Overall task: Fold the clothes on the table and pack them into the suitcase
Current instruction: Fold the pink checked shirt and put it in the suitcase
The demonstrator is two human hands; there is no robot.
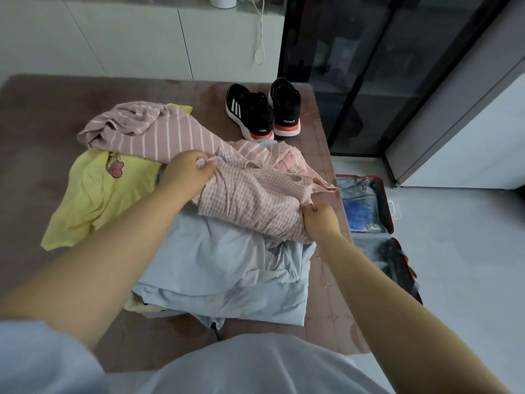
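Note:
A pink checked garment [255, 197] lies crumpled on top of a pale blue garment [227, 265] in the middle of the table. My left hand [187, 172] pinches its upper left edge. My right hand [319, 218] grips its lower right edge. Behind it sprawls a pink striped garment [159, 132]. A yellow shirt [93, 194] with a pink flower patch lies to the left. The red suitcase [387, 206] lies open on the floor to the right of the table, with a blue pouch inside.
A pair of black sneakers [264, 109] stands at the table's far right. The table [34, 132] has a brownish cover. White cabinets stand behind it, a dark glass door to the right. Pale floor surrounds the suitcase.

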